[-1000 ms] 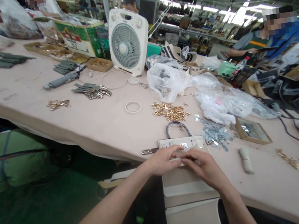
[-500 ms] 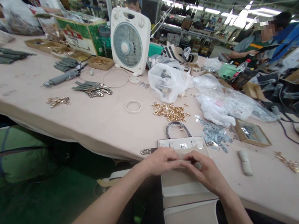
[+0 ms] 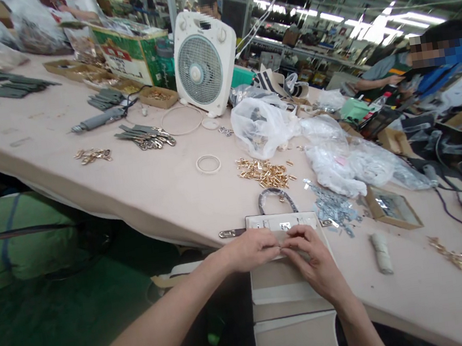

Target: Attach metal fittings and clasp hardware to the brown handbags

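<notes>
A cream handbag (image 3: 284,292) with dark edging lies opened out at the table edge, its lower part hanging toward me. Its dark curved handle (image 3: 265,194), wrapped in clear film, stands at the far side. A dark strap with a metal plate (image 3: 227,233) sticks out on the left. Over the bag, my left hand (image 3: 248,249) is closed, fingertips pinched together. My right hand (image 3: 314,261) meets it fingertip to fingertip, thumb and index also in a pinch. Whatever lies between the fingertips is too small to make out.
Gold metal fittings (image 3: 268,174) lie beyond the handle, grey metal plates (image 3: 334,204) to its right. A white fan (image 3: 201,65), plastic bags (image 3: 265,125), a tape ring (image 3: 208,165), a cardboard tray (image 3: 394,213) and a grey roll (image 3: 381,254) stand about. Co-workers sit across the table.
The fingertips of both hands have drawn closer together over the bag, and my right fingers have shifted slightly. The view has moved a little; the bag stays in place.
</notes>
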A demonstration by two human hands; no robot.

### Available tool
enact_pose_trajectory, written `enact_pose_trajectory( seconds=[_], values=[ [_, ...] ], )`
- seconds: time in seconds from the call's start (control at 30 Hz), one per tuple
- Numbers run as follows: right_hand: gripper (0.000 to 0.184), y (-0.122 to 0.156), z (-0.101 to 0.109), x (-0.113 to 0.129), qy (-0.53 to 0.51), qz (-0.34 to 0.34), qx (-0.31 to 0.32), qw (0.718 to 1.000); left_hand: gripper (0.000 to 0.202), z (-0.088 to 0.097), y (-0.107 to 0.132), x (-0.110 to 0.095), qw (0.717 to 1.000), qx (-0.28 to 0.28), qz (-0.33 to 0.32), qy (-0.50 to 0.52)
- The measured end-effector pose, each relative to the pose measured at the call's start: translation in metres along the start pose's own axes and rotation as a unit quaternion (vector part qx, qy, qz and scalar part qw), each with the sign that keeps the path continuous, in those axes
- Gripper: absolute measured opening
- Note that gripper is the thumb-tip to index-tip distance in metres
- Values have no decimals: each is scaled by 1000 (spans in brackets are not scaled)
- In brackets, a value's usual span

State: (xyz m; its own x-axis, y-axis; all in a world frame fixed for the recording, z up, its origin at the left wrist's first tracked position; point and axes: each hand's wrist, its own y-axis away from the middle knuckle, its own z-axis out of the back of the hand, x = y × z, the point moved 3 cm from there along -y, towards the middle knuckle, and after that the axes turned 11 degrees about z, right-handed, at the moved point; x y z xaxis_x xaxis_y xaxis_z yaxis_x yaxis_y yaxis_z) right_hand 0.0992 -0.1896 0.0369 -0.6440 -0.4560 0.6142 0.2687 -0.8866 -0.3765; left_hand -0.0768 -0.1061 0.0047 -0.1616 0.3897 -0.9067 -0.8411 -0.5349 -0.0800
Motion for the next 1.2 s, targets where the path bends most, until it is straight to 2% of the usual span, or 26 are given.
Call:
enact_pose_trajectory(
  seconds=[0.13, 0.2, 0.37, 0.5, 0.6, 0.7, 0.77, 0.87, 1.0, 1.2],
  values=[
    [10, 0, -5, 2, -39, -8, 19, 999, 30, -1, 0, 3, 999, 3, 9, 45],
    [11, -1, -10, 2, -48, -12, 8, 999, 32, 0, 1, 5, 995, -4, 21, 93],
    [9, -2, -24, 1, -48, 37, -78, 995, 31, 3, 3, 5, 972, -27, 59, 226],
    [12, 1, -33, -1, -83, 81, -131, 985, 31, 5, 3, 10, 952, -46, 113, 281],
    [12, 6, -25, -4, -121, 74, -169, 975, 35, 6, 3, 15, 953, -57, 138, 262],
    [8, 9, 0, -15, -111, 34, -208, 971, 35, 6, 2, 15, 976, -40, 111, 185],
    [6, 5, 18, -24, -65, -1, -187, 980, 31, 5, 2, 12, 988, -19, 71, 138],
    [14, -8, 32, -34, -4, -34, -92, 995, 25, 2, 2, 7, 996, 7, 21, 88],
    [19, -26, 25, -40, -16, -43, -6, 999, 21, -2, 3, 5, 999, 12, -5, 48],
    [21, -35, 7, -50, -23, -42, 11, 999, 18, -5, 3, 6, 1000, -2, -10, 29]
  ],
)
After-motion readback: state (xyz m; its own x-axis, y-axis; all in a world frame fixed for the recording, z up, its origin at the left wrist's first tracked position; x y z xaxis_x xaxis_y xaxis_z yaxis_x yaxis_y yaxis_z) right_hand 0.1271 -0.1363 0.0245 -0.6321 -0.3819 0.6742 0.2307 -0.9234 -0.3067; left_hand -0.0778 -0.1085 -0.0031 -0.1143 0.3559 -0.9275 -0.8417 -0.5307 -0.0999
